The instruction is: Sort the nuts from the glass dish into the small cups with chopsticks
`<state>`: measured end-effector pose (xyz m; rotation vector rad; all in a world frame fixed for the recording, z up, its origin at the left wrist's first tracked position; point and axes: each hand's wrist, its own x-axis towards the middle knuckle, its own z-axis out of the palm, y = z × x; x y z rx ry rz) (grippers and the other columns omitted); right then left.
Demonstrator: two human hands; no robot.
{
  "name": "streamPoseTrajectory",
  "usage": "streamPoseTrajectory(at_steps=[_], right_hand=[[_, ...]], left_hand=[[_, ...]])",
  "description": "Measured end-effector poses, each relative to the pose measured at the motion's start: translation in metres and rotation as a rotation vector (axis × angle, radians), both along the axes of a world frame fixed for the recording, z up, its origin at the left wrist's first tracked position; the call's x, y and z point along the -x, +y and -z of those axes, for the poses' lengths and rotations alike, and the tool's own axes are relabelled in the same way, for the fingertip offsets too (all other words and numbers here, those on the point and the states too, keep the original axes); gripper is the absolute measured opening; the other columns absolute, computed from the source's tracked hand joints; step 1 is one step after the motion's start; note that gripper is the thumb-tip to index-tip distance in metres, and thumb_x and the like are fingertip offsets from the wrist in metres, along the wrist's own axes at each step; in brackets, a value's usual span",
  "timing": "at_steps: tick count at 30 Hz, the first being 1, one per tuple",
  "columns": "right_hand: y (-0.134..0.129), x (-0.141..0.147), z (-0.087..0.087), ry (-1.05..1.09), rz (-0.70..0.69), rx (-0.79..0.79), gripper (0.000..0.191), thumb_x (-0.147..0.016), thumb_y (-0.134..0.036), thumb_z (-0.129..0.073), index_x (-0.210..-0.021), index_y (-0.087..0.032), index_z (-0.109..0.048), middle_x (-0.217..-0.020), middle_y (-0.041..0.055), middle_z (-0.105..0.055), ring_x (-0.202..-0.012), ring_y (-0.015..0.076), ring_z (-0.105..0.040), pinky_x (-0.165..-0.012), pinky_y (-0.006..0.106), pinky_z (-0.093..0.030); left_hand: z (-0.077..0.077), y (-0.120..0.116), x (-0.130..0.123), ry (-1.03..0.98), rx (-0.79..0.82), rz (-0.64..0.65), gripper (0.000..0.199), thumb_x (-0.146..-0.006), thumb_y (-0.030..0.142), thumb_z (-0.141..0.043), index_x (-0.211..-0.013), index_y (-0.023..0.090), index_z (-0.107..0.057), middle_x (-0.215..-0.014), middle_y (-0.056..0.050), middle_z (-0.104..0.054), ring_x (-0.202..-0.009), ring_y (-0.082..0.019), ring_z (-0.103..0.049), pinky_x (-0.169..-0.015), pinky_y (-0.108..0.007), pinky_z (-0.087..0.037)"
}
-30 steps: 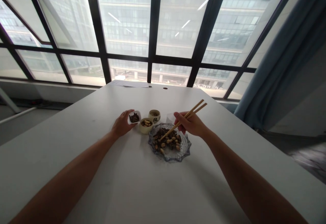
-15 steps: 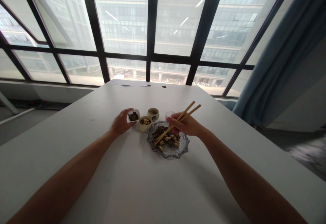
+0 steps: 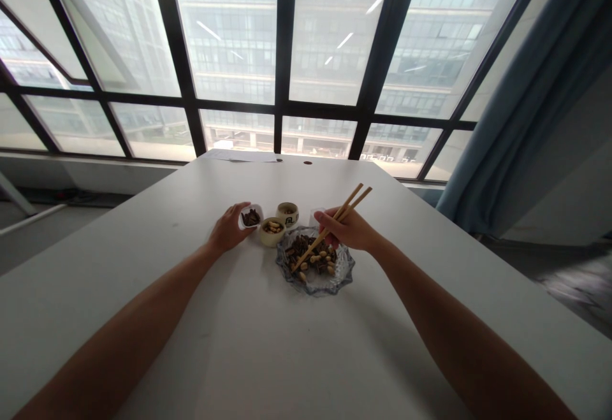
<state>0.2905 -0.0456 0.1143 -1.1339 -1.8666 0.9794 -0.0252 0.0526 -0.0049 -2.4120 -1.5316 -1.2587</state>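
My left hand point(image 3: 230, 227) grips a small clear cup point(image 3: 259, 211) from its left side; dark sunflower seeds point(image 3: 250, 217) lie in it. In my right hand point(image 3: 348, 227) is a pair of wooden chopsticks point(image 3: 329, 229), their tips close together among the food in a scalloped glass bowl point(image 3: 345, 278). That bowl holds dark seeds and pale peanuts point(image 3: 316, 258); whether the tips pinch a piece is too small to tell. Beside the clear cup stands a cream cup point(image 3: 272, 239) of peanuts. Behind it is another cream cup point(image 3: 288, 220) with a black character; its contents are mostly hidden.
Another clear container point(image 3: 316, 216) stands behind the glass bowl, partly covered by my right hand. White papers point(image 3: 243, 155) lie at the far end of the white table point(image 3: 258, 343). Windows rise beyond, and a blue curtain point(image 3: 507, 108) hangs on the right.
My right hand has shifted slightly, and the chopsticks have drawn closer together, their tips moving a little right within the bowl. My left hand and the cups stay in place.
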Motion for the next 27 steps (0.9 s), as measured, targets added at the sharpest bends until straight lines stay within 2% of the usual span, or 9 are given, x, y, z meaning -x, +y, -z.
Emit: streamPoseTrajectory(at_steps=[6,11,15,23,27], right_hand=[[0.004,0.003,0.005,0.054,0.094,0.023,0.058,-0.075,-0.071,-0.064,-0.057,-0.017,-0.061,-0.038,0.0006,-0.056,-0.028,0.0093,-0.048,-0.028,0.018,-0.036],[0.007,0.003,0.012,0.015,0.034,0.034,0.052,-0.077,-0.066,-0.067,-0.061,-0.017,-0.062,-0.040,-0.0004,-0.058,-0.030,0.0098,-0.051,-0.030,0.018,-0.039],[0.005,0.002,0.010,0.006,0.012,0.016,0.053,-0.078,-0.067,-0.065,-0.062,-0.016,-0.062,-0.042,0.0000,-0.059,-0.032,0.0099,-0.052,-0.032,0.018,-0.040],[0.007,0.003,0.010,-0.012,0.124,0.012,0.058,-0.080,-0.071,-0.060,-0.060,-0.016,-0.061,-0.039,0.0001,-0.056,-0.028,0.0094,-0.048,-0.030,0.019,-0.036],[0.007,0.006,0.014,-0.024,0.104,-0.004,0.055,-0.080,-0.069,-0.061,-0.061,-0.017,-0.061,-0.040,-0.0003,-0.056,-0.030,0.0096,-0.049,-0.031,0.019,-0.037]], left_hand=[[-0.001,0.000,0.000,-0.006,0.008,0.007,0.060,-0.076,0.038,-0.072,-0.131,0.023,-0.050,-0.130,-0.011,-0.062,-0.118,-0.029,-0.061,-0.092,-0.044,-0.056],[0.000,0.002,0.001,-0.006,0.000,0.004,0.061,-0.076,0.037,-0.072,-0.131,0.022,-0.050,-0.131,-0.012,-0.061,-0.119,-0.029,-0.060,-0.091,-0.043,-0.057],[0.002,0.004,0.002,-0.011,-0.009,-0.006,0.061,-0.076,0.038,-0.072,-0.131,0.022,-0.050,-0.131,-0.012,-0.061,-0.118,-0.029,-0.061,-0.092,-0.043,-0.056],[0.005,0.007,0.003,-0.010,-0.013,-0.003,0.063,-0.076,0.037,-0.073,-0.132,0.023,-0.049,-0.133,-0.011,-0.060,-0.117,-0.029,-0.061,-0.092,-0.043,-0.057],[0.005,0.007,0.003,-0.003,-0.016,0.001,0.063,-0.075,0.036,-0.074,-0.132,0.023,-0.049,-0.132,-0.010,-0.061,-0.116,-0.029,-0.062,-0.092,-0.043,-0.057]])
